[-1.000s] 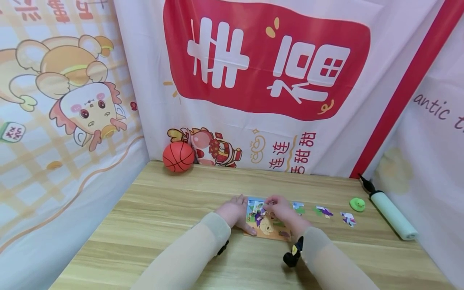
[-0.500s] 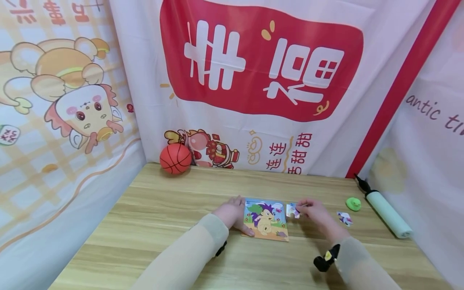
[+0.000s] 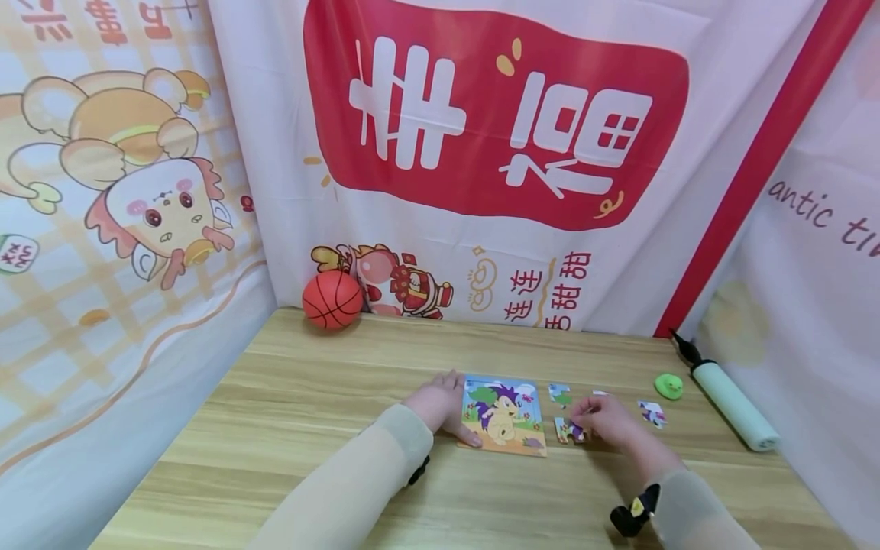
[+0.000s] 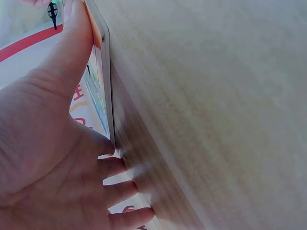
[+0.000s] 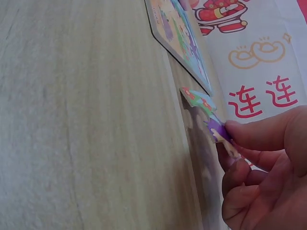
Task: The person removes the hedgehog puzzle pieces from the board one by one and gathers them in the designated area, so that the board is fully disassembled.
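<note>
A square puzzle board (image 3: 505, 416) with a purple-spined hedgehog picture lies flat on the table. My left hand (image 3: 440, 405) rests at its left edge, thumb over the lower left corner; the left wrist view shows the fingers (image 4: 117, 193) spread along the side. Just right of the board, my right hand (image 3: 606, 418) pinches a jigsaw piece (image 5: 211, 120) between thumb and fingertips, tilted close over the wood. Behind it lies a blue and green jigsaw piece (image 3: 560, 394). Another piece is mostly hidden behind the right hand, and a white and purple jigsaw piece (image 3: 652, 413) lies farther right.
A green rubber duck (image 3: 669, 386) and a pale green hand pump (image 3: 734, 405) are at the table's right side. A red toy basketball (image 3: 333, 299) sits at the back left corner. Printed cloth (image 3: 406, 218) hangs behind the wooden table (image 3: 330, 397).
My right hand has moved from over the board to its right, then nearer the front, carrying a jigsaw piece. The board's picture has come into fuller view. My left hand has stayed put.
</note>
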The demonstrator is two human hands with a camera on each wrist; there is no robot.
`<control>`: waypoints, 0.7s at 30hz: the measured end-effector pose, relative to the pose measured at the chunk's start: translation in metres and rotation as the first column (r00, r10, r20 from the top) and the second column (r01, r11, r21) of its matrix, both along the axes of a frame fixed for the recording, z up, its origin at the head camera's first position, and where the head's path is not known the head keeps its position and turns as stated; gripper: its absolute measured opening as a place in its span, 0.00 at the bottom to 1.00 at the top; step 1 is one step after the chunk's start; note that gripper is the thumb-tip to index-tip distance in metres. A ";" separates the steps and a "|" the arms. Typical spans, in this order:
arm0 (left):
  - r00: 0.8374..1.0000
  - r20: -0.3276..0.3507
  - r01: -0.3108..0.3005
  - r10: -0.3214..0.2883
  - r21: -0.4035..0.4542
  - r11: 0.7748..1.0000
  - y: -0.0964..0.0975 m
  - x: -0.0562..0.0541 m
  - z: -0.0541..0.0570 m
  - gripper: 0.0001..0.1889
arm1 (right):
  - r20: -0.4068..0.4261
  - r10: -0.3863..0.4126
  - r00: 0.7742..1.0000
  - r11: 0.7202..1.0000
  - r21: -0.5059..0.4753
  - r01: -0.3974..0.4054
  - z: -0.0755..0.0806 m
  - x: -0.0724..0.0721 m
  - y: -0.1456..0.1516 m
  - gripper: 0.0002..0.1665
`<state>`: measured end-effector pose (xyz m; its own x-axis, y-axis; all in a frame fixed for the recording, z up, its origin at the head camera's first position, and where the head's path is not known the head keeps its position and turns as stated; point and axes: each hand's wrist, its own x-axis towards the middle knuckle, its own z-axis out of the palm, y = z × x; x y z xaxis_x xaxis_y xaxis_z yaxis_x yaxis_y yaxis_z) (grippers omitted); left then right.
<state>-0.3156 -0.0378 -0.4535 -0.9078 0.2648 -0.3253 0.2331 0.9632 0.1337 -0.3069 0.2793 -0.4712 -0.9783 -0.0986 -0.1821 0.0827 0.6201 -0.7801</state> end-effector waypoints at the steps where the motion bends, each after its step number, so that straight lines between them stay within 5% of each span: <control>1: 1.000 0.000 0.000 0.000 0.001 1.000 0.000 0.000 0.000 0.71 | -0.005 0.002 1.000 1.000 0.009 -0.002 0.000 0.001 0.000 0.03; 10: 1.000 -0.001 0.003 -0.003 -0.008 1.000 0.000 0.000 0.001 0.71 | -0.079 0.024 0.997 0.999 0.044 -0.020 -0.001 0.004 -0.006 0.03; 21: 1.000 -0.002 0.014 -0.014 -0.035 0.999 0.001 0.000 0.001 0.70 | -0.031 -0.001 1.000 0.998 0.059 0.003 0.011 -0.008 -0.029 0.08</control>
<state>-0.3159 -0.0372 -0.4524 -0.9047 0.2660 -0.3328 0.2466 0.9639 0.0998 -0.3149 0.2507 -0.4603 -0.9837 -0.0865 -0.1574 0.0606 0.6651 -0.7443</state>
